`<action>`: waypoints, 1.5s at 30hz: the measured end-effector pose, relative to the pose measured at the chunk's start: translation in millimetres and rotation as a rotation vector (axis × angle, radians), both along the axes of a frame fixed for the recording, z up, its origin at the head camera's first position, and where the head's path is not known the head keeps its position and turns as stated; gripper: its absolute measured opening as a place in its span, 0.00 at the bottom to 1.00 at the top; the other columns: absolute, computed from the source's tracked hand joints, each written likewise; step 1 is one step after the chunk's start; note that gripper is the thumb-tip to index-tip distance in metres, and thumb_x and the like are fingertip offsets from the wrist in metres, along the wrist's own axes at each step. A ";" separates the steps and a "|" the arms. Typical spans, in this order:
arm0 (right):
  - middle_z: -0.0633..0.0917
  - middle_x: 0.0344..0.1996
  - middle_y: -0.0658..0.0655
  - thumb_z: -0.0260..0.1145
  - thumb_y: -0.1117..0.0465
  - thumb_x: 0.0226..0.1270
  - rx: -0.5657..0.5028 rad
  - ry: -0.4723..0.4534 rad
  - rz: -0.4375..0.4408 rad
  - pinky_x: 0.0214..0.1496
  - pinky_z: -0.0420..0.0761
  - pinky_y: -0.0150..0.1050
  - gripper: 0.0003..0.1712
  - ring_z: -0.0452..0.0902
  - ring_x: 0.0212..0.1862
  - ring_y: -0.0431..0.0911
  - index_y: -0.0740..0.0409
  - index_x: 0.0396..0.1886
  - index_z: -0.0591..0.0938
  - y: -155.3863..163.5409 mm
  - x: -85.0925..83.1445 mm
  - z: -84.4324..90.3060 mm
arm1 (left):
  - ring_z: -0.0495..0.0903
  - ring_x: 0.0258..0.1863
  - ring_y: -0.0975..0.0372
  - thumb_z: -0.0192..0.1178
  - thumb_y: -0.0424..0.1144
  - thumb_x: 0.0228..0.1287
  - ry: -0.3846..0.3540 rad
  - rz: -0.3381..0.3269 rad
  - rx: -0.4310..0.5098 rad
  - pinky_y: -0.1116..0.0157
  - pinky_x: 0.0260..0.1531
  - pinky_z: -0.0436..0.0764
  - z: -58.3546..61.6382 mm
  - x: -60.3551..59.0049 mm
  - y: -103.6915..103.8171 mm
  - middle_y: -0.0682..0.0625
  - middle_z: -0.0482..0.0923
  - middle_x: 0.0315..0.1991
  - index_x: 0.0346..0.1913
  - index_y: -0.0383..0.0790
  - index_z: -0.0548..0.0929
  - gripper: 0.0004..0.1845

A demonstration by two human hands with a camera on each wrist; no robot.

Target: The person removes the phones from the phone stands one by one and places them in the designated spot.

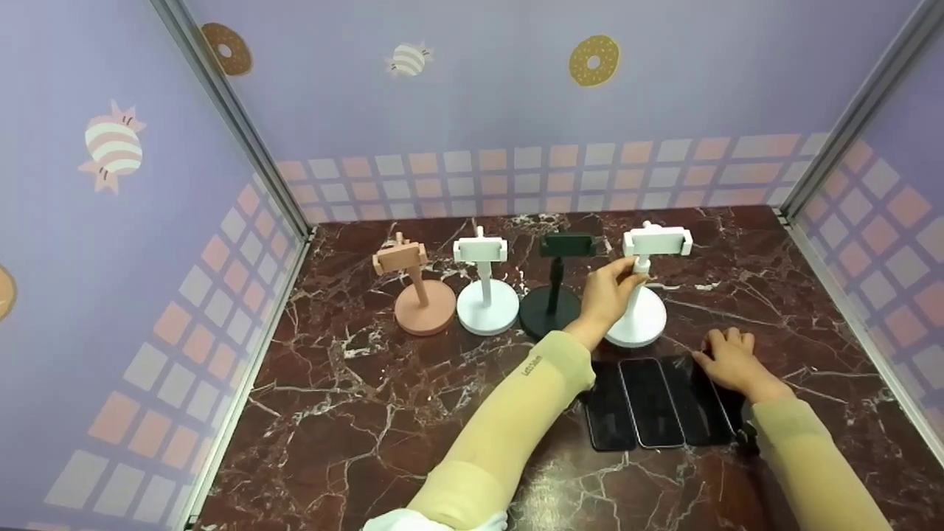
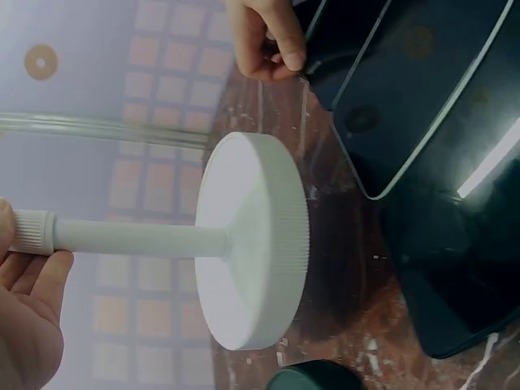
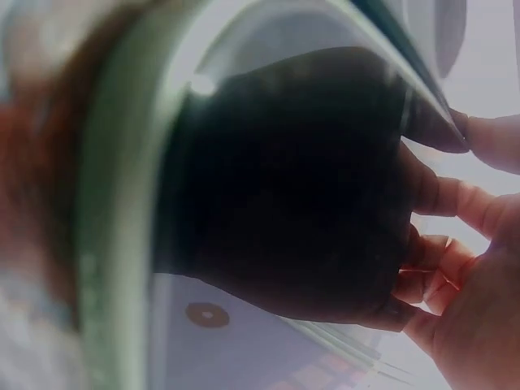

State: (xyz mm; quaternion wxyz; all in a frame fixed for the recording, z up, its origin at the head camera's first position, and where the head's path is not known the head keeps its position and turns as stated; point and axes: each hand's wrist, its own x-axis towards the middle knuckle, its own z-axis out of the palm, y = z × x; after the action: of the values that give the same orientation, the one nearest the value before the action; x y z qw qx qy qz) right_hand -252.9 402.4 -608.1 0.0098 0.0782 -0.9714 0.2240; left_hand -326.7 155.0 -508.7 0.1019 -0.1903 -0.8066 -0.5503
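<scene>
Your phones lie side by side nearest you on the marble table; your right hand curls its fingers on the rightmost one's edge. Your left hand grips the white stand by its stem (upright, beside the black stand).

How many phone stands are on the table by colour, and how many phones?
Pink stand: 1
White stands: 2, one beside the pink and one held at the stem by the left hand
Black stand: 1
Phones: 3 plainly seen lying flat; the right hand rests on the rightmost
Total: 7
</scene>
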 end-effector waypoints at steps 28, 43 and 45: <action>0.67 0.38 0.70 0.62 0.61 0.74 -0.008 -0.035 -0.008 0.50 0.55 0.62 0.12 0.54 0.45 0.68 0.66 0.37 0.71 -0.4 -0.3 1.3 | 0.89 0.47 0.64 0.69 0.44 0.66 -0.045 0.077 -0.082 0.78 0.45 0.83 -21.4 -9.8 3.0 0.50 0.91 0.48 0.54 0.43 0.89 0.16; 0.67 0.39 0.71 0.62 0.60 0.74 0.004 -0.033 -0.021 0.51 0.58 0.63 0.13 0.54 0.46 0.69 0.65 0.38 0.71 0.3 0.0 -0.5 | 0.88 0.49 0.64 0.68 0.44 0.69 -0.118 0.117 -0.153 0.74 0.50 0.83 -16.9 -8.8 5.3 0.53 0.91 0.50 0.57 0.47 0.88 0.16; 0.67 0.39 0.71 0.62 0.59 0.75 0.010 -0.049 -0.028 0.49 0.63 0.64 0.13 0.54 0.46 0.69 0.65 0.38 0.71 0.8 -0.1 0.6 | 0.88 0.49 0.64 0.67 0.44 0.70 -0.135 0.115 -0.153 0.74 0.50 0.83 -15.4 -7.4 5.5 0.52 0.91 0.50 0.58 0.46 0.88 0.16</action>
State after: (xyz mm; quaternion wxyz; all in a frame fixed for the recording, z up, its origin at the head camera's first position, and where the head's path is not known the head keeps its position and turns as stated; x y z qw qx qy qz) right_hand -252.9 403.2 -607.4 -0.0111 0.0592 -0.9735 0.2207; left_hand -334.1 160.6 -524.1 0.0640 -0.1135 -0.8607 -0.4921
